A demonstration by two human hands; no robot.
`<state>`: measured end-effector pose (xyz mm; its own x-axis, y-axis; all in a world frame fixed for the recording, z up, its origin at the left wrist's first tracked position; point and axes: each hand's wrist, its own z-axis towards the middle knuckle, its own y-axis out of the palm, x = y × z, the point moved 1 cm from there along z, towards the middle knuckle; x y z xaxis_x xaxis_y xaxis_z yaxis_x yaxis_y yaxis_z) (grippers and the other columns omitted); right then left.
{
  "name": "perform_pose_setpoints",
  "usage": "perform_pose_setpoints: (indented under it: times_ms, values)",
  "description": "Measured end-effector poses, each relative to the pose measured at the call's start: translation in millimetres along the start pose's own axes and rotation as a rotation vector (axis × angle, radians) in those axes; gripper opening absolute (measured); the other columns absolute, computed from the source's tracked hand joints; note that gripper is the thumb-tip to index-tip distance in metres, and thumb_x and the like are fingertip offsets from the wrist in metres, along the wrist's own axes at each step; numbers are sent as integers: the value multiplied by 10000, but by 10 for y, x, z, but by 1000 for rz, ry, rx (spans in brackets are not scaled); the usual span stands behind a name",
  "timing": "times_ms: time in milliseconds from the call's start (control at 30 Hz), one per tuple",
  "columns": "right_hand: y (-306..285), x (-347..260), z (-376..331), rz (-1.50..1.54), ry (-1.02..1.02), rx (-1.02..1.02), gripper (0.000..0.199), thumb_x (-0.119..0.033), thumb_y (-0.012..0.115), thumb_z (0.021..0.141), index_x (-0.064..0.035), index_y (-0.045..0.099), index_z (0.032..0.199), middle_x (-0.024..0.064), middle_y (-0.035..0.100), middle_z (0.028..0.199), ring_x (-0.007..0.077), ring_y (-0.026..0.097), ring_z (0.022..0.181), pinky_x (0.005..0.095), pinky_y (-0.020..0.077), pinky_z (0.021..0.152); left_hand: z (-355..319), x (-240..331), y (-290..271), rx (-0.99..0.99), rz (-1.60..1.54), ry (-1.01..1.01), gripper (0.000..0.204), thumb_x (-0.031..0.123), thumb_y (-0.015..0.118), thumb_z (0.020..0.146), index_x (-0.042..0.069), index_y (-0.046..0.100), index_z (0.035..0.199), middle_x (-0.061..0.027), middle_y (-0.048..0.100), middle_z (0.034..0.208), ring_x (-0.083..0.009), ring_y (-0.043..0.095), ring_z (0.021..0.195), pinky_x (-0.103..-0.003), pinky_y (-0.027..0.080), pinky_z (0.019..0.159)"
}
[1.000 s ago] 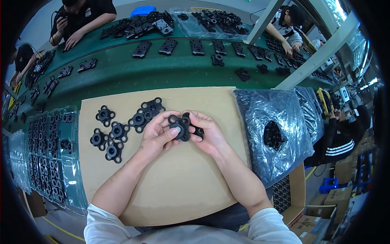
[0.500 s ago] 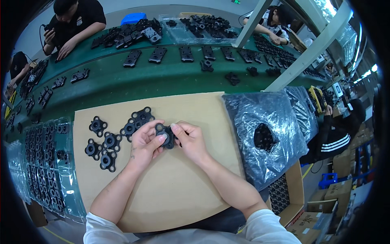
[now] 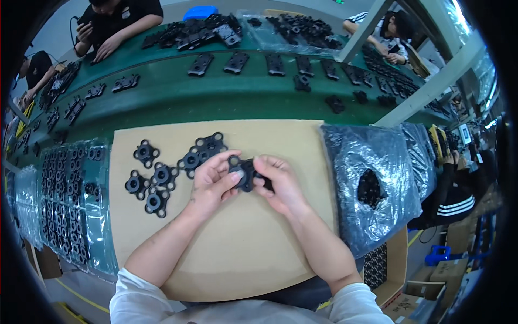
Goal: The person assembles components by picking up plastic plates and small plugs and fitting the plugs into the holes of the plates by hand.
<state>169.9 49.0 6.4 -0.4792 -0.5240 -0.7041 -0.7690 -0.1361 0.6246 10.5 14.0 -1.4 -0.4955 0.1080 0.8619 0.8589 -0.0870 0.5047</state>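
Note:
Both my hands meet over the middle of a brown cardboard sheet (image 3: 243,259). Between them is a black plastic part (image 3: 243,171) with round lugs at its corners. My left hand (image 3: 213,183) grips its left side with thumb and fingers. My right hand (image 3: 278,181) pinches its right side. To the left of my left hand several more of the same black parts (image 3: 162,175) lie loose on the cardboard, some touching each other.
A clear bag of black parts (image 3: 372,189) lies right of the cardboard. Trays of black parts (image 3: 65,194) under film sit at the left. Beyond is a green belt (image 3: 216,92) carrying black pieces, with other people working at its far side.
My hands and the held part stay together in the same grip; the fingers shift slightly around it. The view has tilted a little.

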Motion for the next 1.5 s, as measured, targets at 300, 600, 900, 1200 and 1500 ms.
perform_pose_setpoints:
  times_ms: [300, 600, 900, 1200, 1500]
  values:
    - [-109, -200, 54, 301, 56, 7, 89, -123, 562, 912, -36, 553, 925, 77, 559, 792, 57, 439, 544, 153, 224, 328, 53, -9, 42, 14, -24, 6, 431, -9, 539, 839, -10, 457, 1263, -107, 620, 890, -115, 544, 579, -186, 408, 468]
    - [-104, -118, 67, 174, -27, -95, 140, -84, 546, 908, -33, 562, 1037, 85, 575, 831, 61, 457, 588, 146, 255, 368, 18, 7, -9, 15, -104, 47, 450, 8, 568, 801, -10, 464, 1238, -120, 587, 976, -160, 564, 677, -233, 458, 536]
    - [-192, -110, 28, 175, -15, -104, 192, -47, 573, 875, -25, 592, 1064, 103, 611, 893, 63, 464, 598, 135, 258, 373, 21, -10, 60, 10, -70, 28, 477, -21, 588, 781, 10, 469, 1243, -117, 574, 978, -172, 557, 658, -230, 458, 559]
    - [-173, -78, 12, 61, -48, -108, 171, -38, 597, 859, -9, 605, 1027, 89, 617, 843, 58, 458, 597, 132, 263, 373, 59, 11, 168, -3, -49, 57, 479, -37, 594, 787, 29, 486, 1249, -112, 575, 978, -150, 546, 603, -181, 418, 496]
    - [-129, -49, 1, -72, -39, -139, 167, -73, 580, 890, 20, 624, 1023, 52, 581, 727, 49, 425, 549, 143, 255, 386, 6, 21, 29, 80, -87, -20, 447, -54, 612, 790, 20, 520, 1222, -90, 579, 921, -118, 549, 591, -149, 403, 464]
